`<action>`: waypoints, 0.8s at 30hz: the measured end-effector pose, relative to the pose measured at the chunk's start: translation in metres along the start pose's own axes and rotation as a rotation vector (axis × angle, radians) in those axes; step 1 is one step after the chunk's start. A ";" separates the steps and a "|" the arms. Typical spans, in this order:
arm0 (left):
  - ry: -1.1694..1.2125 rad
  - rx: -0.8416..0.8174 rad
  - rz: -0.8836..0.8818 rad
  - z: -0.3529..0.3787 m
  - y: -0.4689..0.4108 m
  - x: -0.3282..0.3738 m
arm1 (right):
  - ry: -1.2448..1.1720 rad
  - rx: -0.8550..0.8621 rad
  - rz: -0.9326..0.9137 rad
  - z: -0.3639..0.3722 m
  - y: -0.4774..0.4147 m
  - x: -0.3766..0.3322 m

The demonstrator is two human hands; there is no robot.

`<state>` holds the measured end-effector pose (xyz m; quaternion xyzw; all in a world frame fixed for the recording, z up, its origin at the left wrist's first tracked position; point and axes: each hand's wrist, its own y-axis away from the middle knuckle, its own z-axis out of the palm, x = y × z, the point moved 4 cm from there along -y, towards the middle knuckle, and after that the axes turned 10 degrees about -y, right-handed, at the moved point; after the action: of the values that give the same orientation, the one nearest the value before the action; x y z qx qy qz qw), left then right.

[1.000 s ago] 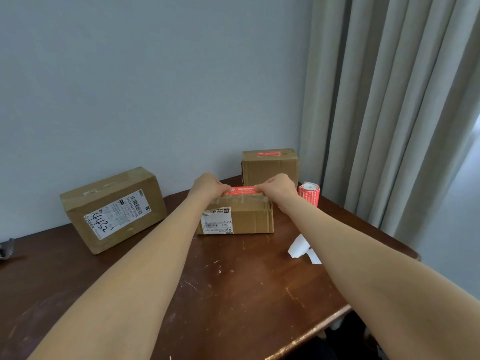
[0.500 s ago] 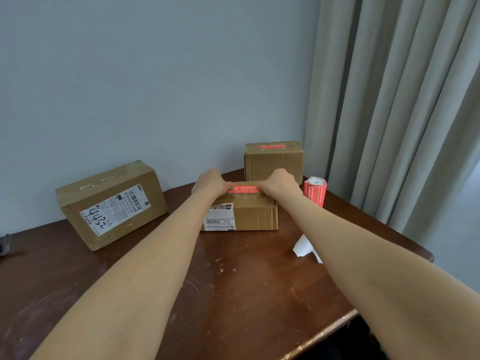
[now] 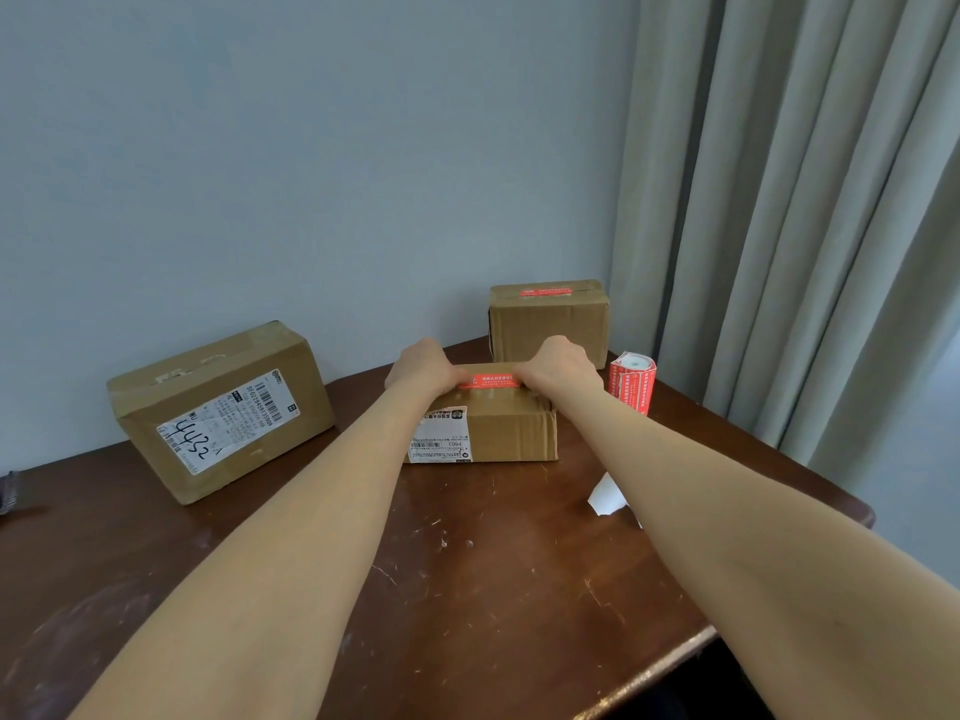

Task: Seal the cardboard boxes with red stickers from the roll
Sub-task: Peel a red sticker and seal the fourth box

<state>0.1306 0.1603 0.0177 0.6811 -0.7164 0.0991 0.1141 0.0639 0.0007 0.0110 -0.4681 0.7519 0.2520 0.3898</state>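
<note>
Seeing the red sticker (image 3: 491,379) lying flat along the top seam of the middle box (image 3: 511,433), over a strip of clear tape. It is a narrow red strip with white print, and only its middle stretch shows. The left hand (image 3: 423,363) covers one end and the right hand (image 3: 558,363) the other, knuckles toward me. The fingers are bent down behind the knuckles, so I can't tell whether they pinch the ends or press them flat.

The middle box is plain brown with a white shipping label on its near face. It sits mid-table, toward the far side. The rear box (image 3: 548,324) stands behind it against the wall (image 3: 311,174) and already has a red strip on top. The sticker roll (image 3: 631,381) stands upright just right of the right hand. The large box (image 3: 218,413), marked 4452, sits well to the left with no red on it. A white paper scrap (image 3: 605,493) lies on the scratched dark table (image 3: 467,589). The curtain (image 3: 805,226) hangs on the right.
</note>
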 end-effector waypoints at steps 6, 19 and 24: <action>-0.011 -0.015 0.014 0.002 -0.002 0.000 | 0.059 0.012 0.010 -0.001 0.001 -0.002; -0.121 -0.024 0.062 -0.001 0.007 0.010 | 0.076 -0.056 0.065 -0.005 -0.006 0.003; -0.110 -0.012 0.049 -0.007 0.013 0.012 | 0.071 -0.067 0.066 -0.004 -0.006 0.003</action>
<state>0.1174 0.1518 0.0277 0.6670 -0.7387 0.0601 0.0763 0.0676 -0.0065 0.0102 -0.4643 0.7716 0.2731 0.3384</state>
